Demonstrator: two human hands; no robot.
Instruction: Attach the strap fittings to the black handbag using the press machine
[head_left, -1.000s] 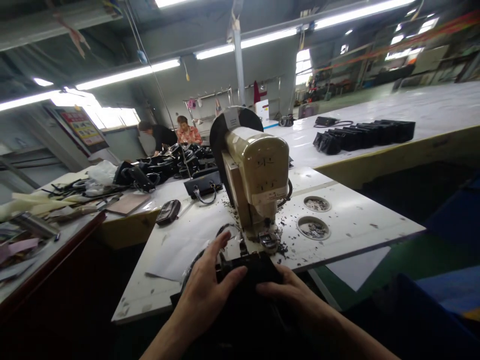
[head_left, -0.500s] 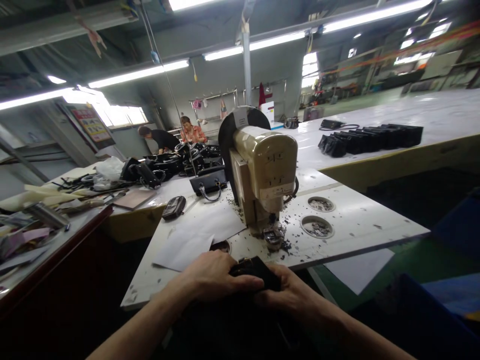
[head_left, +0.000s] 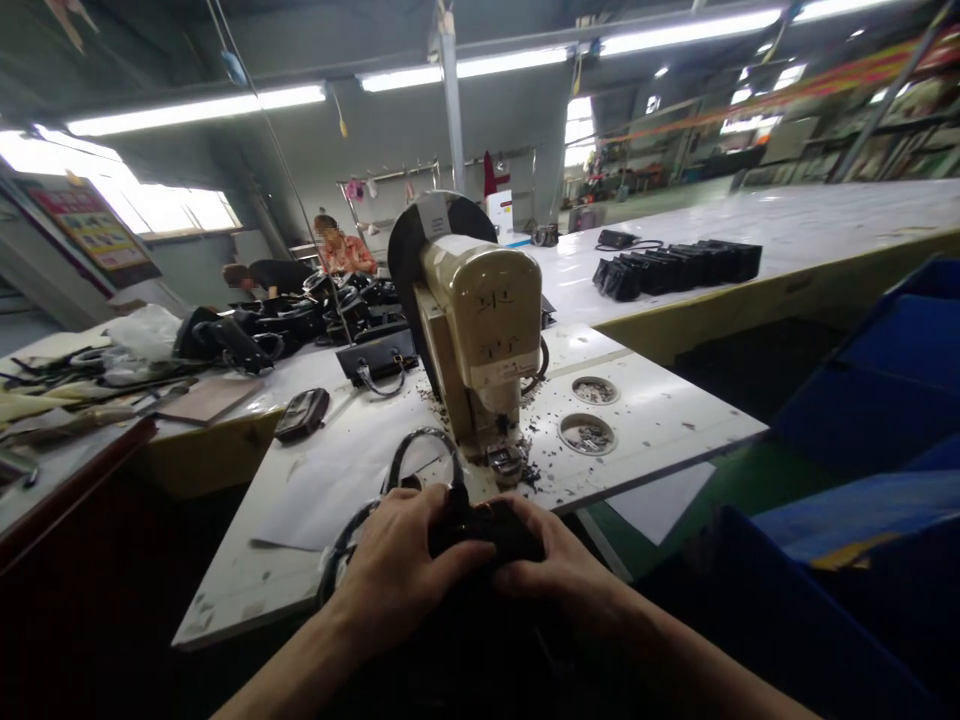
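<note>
White bench [head_left: 675,425], scrap-littered, workshop under strip lights; left hand [head_left: 397,565] and right hand [head_left: 559,575] both grasp black bag [head_left: 487,525].

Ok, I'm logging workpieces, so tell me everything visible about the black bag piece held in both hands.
The small black leather-looking bag piece is matte and mostly covered. The left hand and right hand grip it from either side at the near edge of the white table, just before the beige sewing machine. A black looped strap seems to arch up from it onto the tabletop.
</note>
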